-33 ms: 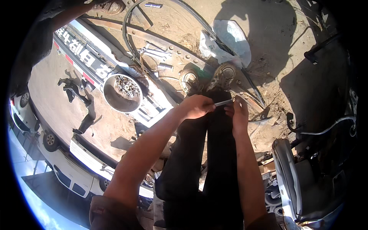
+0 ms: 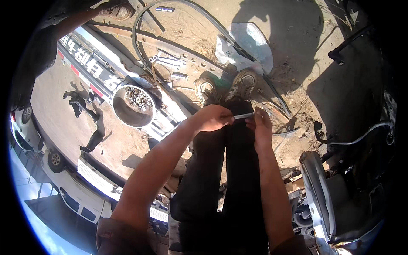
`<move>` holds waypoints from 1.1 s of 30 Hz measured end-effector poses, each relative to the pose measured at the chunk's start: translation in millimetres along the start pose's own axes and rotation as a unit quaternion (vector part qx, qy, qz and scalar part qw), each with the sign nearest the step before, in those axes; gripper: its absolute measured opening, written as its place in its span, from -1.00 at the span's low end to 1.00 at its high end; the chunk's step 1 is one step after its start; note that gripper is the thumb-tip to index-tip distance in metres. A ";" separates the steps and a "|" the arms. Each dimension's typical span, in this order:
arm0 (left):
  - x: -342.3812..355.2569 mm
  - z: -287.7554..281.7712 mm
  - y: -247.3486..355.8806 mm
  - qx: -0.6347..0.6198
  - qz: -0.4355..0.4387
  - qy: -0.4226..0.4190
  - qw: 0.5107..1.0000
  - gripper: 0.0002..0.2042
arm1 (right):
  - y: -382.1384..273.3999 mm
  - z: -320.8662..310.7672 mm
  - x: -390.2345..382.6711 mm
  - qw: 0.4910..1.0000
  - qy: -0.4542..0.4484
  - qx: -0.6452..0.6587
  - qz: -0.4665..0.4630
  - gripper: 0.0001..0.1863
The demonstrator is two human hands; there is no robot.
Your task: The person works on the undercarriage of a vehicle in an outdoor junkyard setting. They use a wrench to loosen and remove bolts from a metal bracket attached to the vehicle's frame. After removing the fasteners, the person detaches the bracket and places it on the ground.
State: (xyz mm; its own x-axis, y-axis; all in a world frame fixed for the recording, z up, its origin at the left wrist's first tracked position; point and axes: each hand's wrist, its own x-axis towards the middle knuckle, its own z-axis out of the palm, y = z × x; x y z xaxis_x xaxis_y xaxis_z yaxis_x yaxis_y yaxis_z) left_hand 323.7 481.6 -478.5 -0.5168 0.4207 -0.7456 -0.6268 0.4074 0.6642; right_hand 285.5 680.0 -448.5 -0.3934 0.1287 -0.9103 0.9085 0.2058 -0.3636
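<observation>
My left hand [image 2: 214, 118] is closed round one end of a slim silvery metal bar [image 2: 243, 116], held roughly level above my dark trouser legs. At its other end, the fingers of my right hand [image 2: 261, 122] pinch the bar. Its ends are hidden in my fingers, so I cannot tell its exact kind. To the left of my hands stands a white round bucket [image 2: 123, 111] with several nuts and bolts [image 2: 139, 100] in it. Beyond my shoes, several wrenches [image 2: 170, 60] lie on the ground near a metal socket [image 2: 179, 76].
A long rusty steel beam [image 2: 193, 59] and a black hose [image 2: 135, 36] lie ahead. A plastic bag [image 2: 251, 42] is beyond my shoes. A white lettered panel [image 2: 91, 59] runs along the left. Another person's arm [image 2: 78, 22] shows at upper left. Black metal brackets [image 2: 78, 103] lie left.
The whole view has shifted slightly, so the ground things and my hands sit a little further left. Both hands keep their hold on the metal bar.
</observation>
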 end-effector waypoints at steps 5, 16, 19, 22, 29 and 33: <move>-17.9 -26.5 95.0 0.077 -0.037 -0.091 0.992 -0.70 | 3.6 -55.3 -30.2 0.990 -0.075 0.116 -0.040 -0.77; -11.3 9.4 348.7 0.141 0.093 -0.059 0.984 -0.72 | -123.7 -204.8 -139.0 0.868 0.182 0.402 -0.226 -0.79; 5.0 19.1 392.3 0.118 0.152 -0.079 0.978 -0.67 | -140.8 -242.6 -151.5 0.844 0.156 0.463 -0.221 -0.80; 13.6 30.9 423.5 0.165 0.129 -0.081 0.974 -0.72 | -142.9 -260.7 -150.3 0.823 0.140 0.519 -0.182 -0.77; 18.6 71.6 421.4 0.392 0.148 -0.075 0.905 -0.77 | -96.2 -255.3 -148.6 0.773 0.095 0.626 -0.035 -0.72; 19.9 84.3 427.6 0.361 0.112 -0.093 0.921 -0.73 | -106.8 -256.5 -161.7 0.741 0.119 0.658 -0.055 -0.80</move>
State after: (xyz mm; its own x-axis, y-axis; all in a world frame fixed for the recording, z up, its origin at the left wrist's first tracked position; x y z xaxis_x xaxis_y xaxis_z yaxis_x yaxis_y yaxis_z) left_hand 94.5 732.5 -204.9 -0.4356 0.6639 -0.6078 0.0698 0.6981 0.7126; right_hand 215.9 886.1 -211.7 -0.3477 0.3810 -0.8567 0.1571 -0.8771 -0.4538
